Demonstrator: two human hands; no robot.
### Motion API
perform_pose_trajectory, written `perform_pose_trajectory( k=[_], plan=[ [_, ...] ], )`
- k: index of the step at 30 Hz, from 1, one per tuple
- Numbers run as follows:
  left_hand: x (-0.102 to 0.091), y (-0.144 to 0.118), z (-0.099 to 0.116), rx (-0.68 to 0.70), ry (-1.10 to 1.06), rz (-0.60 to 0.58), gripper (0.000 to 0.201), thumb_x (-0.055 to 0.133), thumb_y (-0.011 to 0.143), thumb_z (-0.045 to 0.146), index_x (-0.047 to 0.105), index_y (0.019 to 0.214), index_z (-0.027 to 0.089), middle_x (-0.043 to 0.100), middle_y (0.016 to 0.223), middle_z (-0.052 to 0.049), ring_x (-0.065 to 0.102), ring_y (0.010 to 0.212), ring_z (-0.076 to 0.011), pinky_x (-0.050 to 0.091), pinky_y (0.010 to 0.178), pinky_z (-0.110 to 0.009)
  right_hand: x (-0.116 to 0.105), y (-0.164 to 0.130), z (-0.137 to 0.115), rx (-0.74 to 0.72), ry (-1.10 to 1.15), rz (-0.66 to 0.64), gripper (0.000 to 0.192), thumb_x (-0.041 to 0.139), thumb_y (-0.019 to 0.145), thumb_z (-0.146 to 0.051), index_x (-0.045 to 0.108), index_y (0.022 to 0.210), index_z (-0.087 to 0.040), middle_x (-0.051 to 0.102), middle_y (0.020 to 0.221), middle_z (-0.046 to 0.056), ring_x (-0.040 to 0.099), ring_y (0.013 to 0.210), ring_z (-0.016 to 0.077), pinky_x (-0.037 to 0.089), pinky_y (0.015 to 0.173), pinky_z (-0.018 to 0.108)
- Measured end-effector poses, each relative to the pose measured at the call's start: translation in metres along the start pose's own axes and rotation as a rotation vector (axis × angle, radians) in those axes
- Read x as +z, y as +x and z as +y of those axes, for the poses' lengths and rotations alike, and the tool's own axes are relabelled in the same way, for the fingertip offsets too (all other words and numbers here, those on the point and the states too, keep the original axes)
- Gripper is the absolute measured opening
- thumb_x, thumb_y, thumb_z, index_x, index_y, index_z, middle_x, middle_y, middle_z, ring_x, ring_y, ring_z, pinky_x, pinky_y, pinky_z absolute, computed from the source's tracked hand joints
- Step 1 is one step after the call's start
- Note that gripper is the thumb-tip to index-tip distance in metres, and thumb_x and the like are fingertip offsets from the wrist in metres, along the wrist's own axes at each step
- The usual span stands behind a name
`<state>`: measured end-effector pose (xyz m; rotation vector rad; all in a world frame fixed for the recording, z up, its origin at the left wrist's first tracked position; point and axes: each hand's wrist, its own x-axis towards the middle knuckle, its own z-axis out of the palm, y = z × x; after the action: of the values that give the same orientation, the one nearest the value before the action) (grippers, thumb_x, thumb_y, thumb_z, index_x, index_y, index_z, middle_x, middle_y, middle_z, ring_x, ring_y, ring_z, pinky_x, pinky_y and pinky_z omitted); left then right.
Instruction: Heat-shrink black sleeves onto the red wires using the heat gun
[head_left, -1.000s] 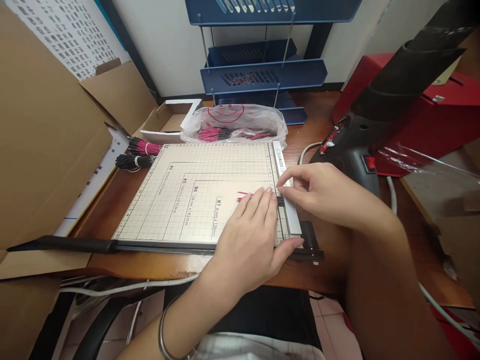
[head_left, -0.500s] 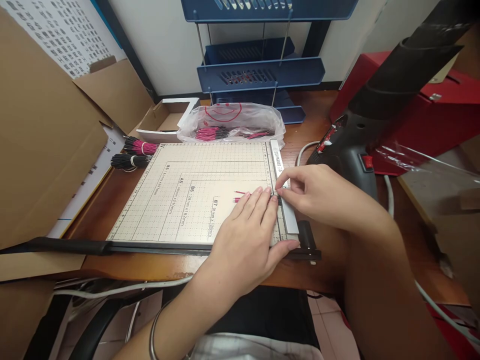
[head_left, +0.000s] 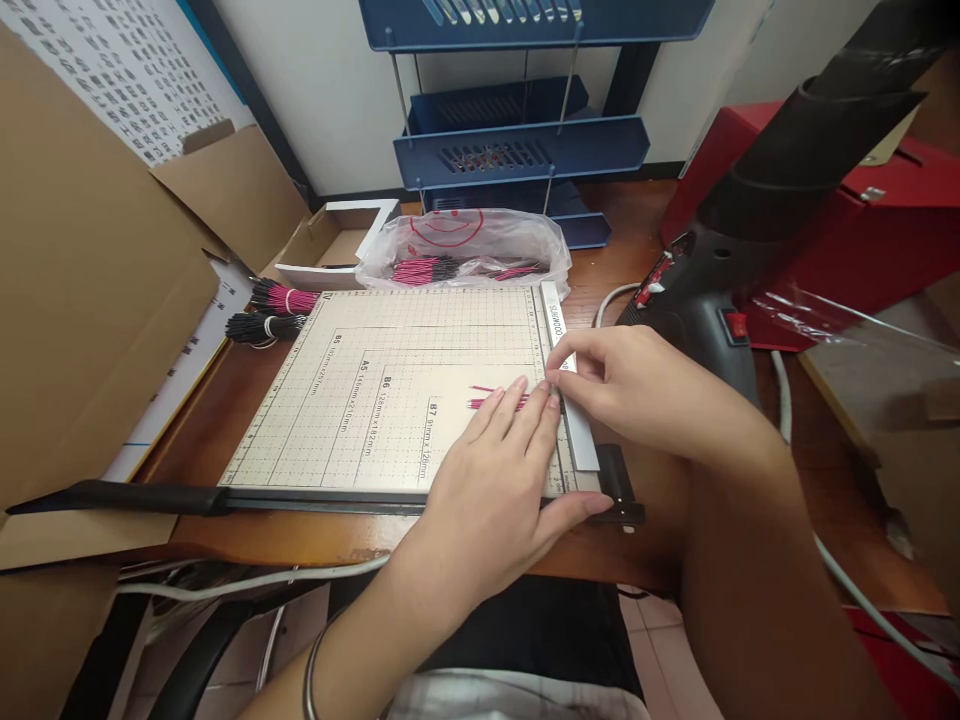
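A beige grid cutting board (head_left: pixel 390 350) lies on the wooden desk. A few thin pink wires (head_left: pixel 491 402) rest on it near its right side. My left hand (head_left: pixel 495 490) lies flat on the board, its fingertips pressing the wires down. My right hand (head_left: pixel 637 385) comes in from the right, with thumb and forefinger pinched at the wires' right ends beside the white ruler strip (head_left: pixel 581 440). The wires' ends are hidden under my fingers.
The cutter's black blade arm (head_left: pixel 120 495) lies along the board's near edge. Pink (head_left: pixel 289 298) and black (head_left: pixel 262 326) wire bundles and a plastic bag (head_left: pixel 465 240) of wires sit behind. A black heat gun (head_left: pixel 720 290), red box (head_left: pixel 885 220), blue tray rack (head_left: pixel 525 150) and cardboard (head_left: pixel 97 300) surround the board.
My left fingers slid slightly back toward me, uncovering more of the pink wires. My right hand's pinch stays at the ruler edge. The view shifted a little.
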<state>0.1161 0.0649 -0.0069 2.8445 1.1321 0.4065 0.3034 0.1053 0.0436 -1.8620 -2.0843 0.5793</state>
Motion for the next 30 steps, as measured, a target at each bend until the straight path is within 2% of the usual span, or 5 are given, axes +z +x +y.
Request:
perform_pose_trajectory(
  k=[15,19,24,27,30],
  plan=[
    [0.007,0.001,0.008,-0.02,0.077,0.045,0.079,0.022,0.106,0.063,0.045,0.152,0.003,0.042,0.16,-0.014,0.037,0.151,-0.0302,0.029,0.126,-0.048,0.004,-0.002,-0.009,0.057,0.013,0.112,0.017,0.057,0.089,-0.031,0.072,0.09,-0.025,0.062,0.068,-0.002,0.052,0.063,0.0125,0.034,0.061,0.027],
    [0.005,0.001,0.007,-0.007,0.028,0.066,0.077,0.023,0.107,0.061,0.04,0.154,0.003,0.038,0.163,-0.013,0.035,0.153,-0.0279,0.027,0.127,-0.048,0.007,-0.012,-0.018,0.142,0.101,0.342,0.018,0.058,0.09,-0.036,0.072,0.091,-0.024,0.068,0.077,0.001,0.059,0.069,0.0146,0.04,0.065,0.028],
    [-0.006,-0.01,-0.006,-0.07,-0.013,0.151,0.062,0.027,0.11,0.042,0.035,0.156,0.001,0.036,0.164,-0.014,0.03,0.155,-0.0246,0.021,0.129,-0.05,0.037,-0.04,-0.033,0.103,0.172,0.722,0.022,0.056,0.095,-0.035,0.068,0.105,-0.02,0.074,0.1,0.008,0.069,0.09,0.0199,0.051,0.085,0.033],
    [-0.013,-0.022,-0.022,-0.126,0.007,0.176,0.057,0.03,0.109,0.035,0.037,0.155,0.003,0.04,0.162,-0.014,0.032,0.154,-0.0247,0.019,0.129,-0.052,0.067,-0.056,-0.041,-0.007,0.008,0.698,0.034,0.051,0.099,-0.035,0.063,0.125,-0.019,0.07,0.125,0.01,0.065,0.118,0.0261,0.04,0.113,0.05],
    [-0.017,-0.03,-0.035,-0.168,0.029,0.155,0.054,0.032,0.109,0.033,0.04,0.154,0.004,0.043,0.16,-0.013,0.035,0.153,-0.0254,0.017,0.129,-0.054,0.091,-0.064,-0.046,-0.027,-0.164,0.518,0.051,0.038,0.104,-0.038,0.045,0.15,-0.016,0.051,0.152,0.012,0.042,0.146,0.0327,0.024,0.119,0.068]
  ],
)
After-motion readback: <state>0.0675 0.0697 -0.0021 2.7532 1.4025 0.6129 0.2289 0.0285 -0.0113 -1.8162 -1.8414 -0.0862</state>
